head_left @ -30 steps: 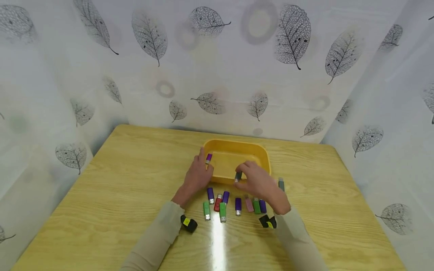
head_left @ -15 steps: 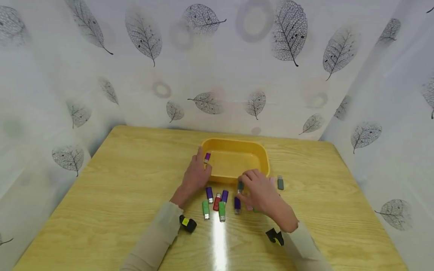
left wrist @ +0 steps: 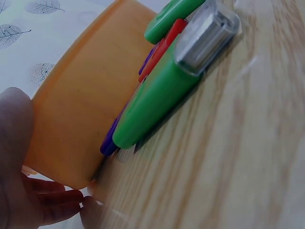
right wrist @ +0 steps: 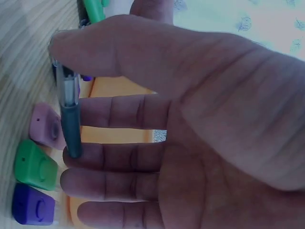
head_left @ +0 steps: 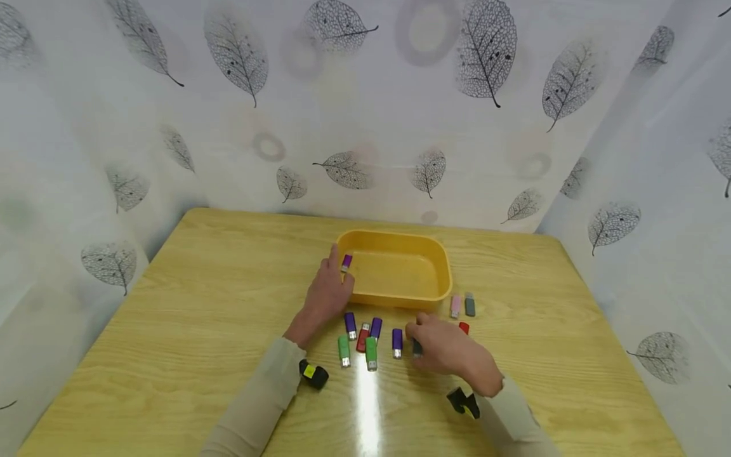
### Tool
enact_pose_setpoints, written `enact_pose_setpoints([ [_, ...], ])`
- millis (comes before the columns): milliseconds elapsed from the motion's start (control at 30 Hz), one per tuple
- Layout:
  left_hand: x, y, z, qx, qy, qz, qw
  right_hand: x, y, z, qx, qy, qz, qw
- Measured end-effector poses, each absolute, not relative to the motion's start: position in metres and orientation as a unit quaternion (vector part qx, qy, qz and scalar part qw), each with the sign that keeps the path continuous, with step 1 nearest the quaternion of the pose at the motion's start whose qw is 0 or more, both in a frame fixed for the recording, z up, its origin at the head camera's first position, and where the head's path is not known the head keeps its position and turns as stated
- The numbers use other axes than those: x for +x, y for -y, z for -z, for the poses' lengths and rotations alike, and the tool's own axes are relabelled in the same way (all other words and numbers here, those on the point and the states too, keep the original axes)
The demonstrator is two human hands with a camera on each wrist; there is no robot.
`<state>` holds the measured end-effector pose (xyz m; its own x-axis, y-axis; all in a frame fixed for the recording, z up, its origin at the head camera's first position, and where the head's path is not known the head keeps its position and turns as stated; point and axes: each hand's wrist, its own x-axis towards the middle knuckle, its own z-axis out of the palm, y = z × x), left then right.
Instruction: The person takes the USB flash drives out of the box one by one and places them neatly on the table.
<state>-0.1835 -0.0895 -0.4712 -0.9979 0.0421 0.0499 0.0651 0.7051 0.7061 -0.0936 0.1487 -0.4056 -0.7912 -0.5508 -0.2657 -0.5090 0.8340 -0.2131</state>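
Observation:
My left hand (head_left: pixel 327 292) holds the left front corner of a yellow plastic tray (head_left: pixel 400 299), its thumb at the front wall. A purple USB stick (head_left: pixel 346 262) leans inside the tray by that hand. In front of the tray, my right hand (head_left: pixel 448 346) pinches a dark grey USB stick (right wrist: pixel 71 124) between thumb and fingertips, low over the table. Left of it lies a purple USB stick (head_left: pixel 396 341). Pink (right wrist: pixel 45 125), green (right wrist: pixel 35 164) and purple (right wrist: pixel 33 205) sticks sit beside the fingers in the right wrist view, hidden under the hand from above.
Several USB sticks lie left of centre, among them a red one (head_left: pixel 363 337) and a green one (head_left: pixel 372 353). Right of the tray are a pink stick (head_left: pixel 455 306) and a grey one (head_left: pixel 470 304). A red stick (head_left: pixel 464 328) shows past my right hand. A leaf-print curtain surrounds the table.
From over the tray's front rim, my right hand has come back toward me and down to the table with the grey USB stick. The left hand stays at the tray.

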Motion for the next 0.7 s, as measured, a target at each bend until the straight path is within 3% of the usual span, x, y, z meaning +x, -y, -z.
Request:
enact_pose_setpoints([
  [200,-0.1833,0.0903,0.4691,-0.034,0.924,0.381,0.016,-0.0945,-0.1460,0.4109,-0.255,-0.947,0.063,0.186],
  [700,-0.1831,0.0894,0.4725,-0.031,0.923,0.383,0.026,-0.0873,-0.1494,0.4101,-0.240,-0.956,0.037,0.164],
])
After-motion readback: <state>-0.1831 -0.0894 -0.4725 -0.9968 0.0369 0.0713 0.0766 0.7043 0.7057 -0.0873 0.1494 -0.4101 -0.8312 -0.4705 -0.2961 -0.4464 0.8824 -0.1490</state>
